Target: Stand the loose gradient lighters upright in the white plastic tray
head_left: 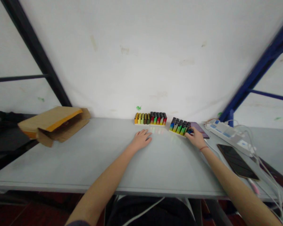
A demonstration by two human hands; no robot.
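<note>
3 lighter trays, mid-frame | left hand: fingers slightly apart on tabletop | right hand: at rightmost tray (fingers clamped? cannot tell) | 1 smartphone, lower right

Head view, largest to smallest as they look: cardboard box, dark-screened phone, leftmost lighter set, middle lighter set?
1. Cardboard box
2. Dark-screened phone
3. Leftmost lighter set and middle lighter set: too alike to rank

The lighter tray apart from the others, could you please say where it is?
In the head view, the lighter tray is right of centre on the table, the right hand at its right end, the phone farther right.
</note>
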